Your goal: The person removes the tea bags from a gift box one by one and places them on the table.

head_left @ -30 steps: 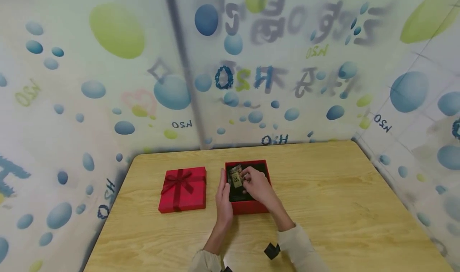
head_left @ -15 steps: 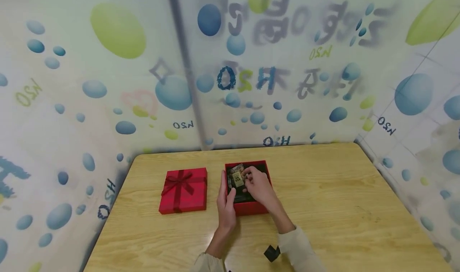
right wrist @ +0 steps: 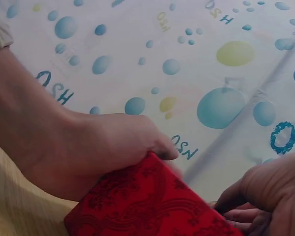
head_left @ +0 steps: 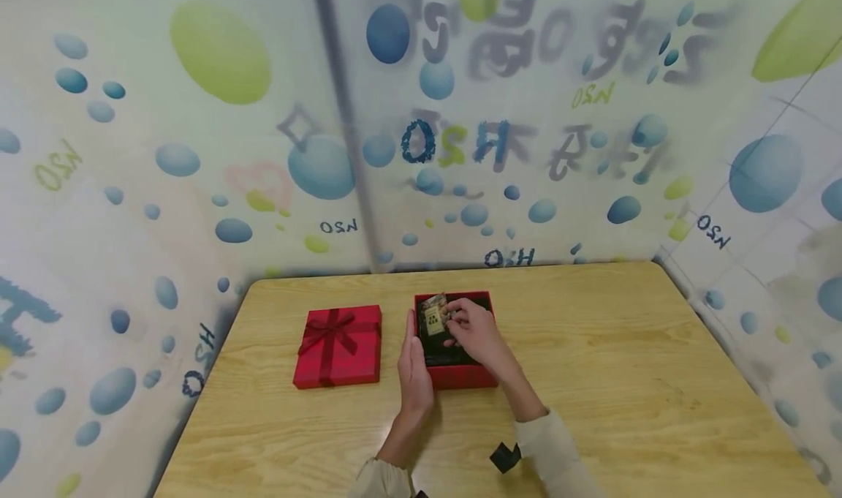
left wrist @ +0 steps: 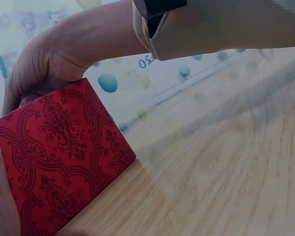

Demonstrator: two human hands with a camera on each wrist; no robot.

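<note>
A red patterned gift box (head_left: 463, 377) stands without its lid on the wooden table, its inside dark. My left hand (head_left: 416, 381) rests along the box's left wall with fingers fairly straight; in the right wrist view this hand (right wrist: 103, 147) lies against the box (right wrist: 147, 201). Over the inside of the box, my right hand (head_left: 475, 330) pinches the right edge of a small packet (head_left: 433, 317) with a pale gold label and dark print. In the left wrist view the right hand (left wrist: 44, 69) reaches over the box's rim, its fingertips hidden.
Left of the box lies its red lid (head_left: 338, 348) with a dark red ribbon bow. The wooden table (head_left: 625, 366) ends at a wall (head_left: 559, 213) printed with blue and green bubbles. A small black block (head_left: 505, 457) sits by the right sleeve.
The packet has risen and tilted slightly in my right hand's fingers. My left hand has stayed at the box's left side, its thumb now lying closer to the fingers.
</note>
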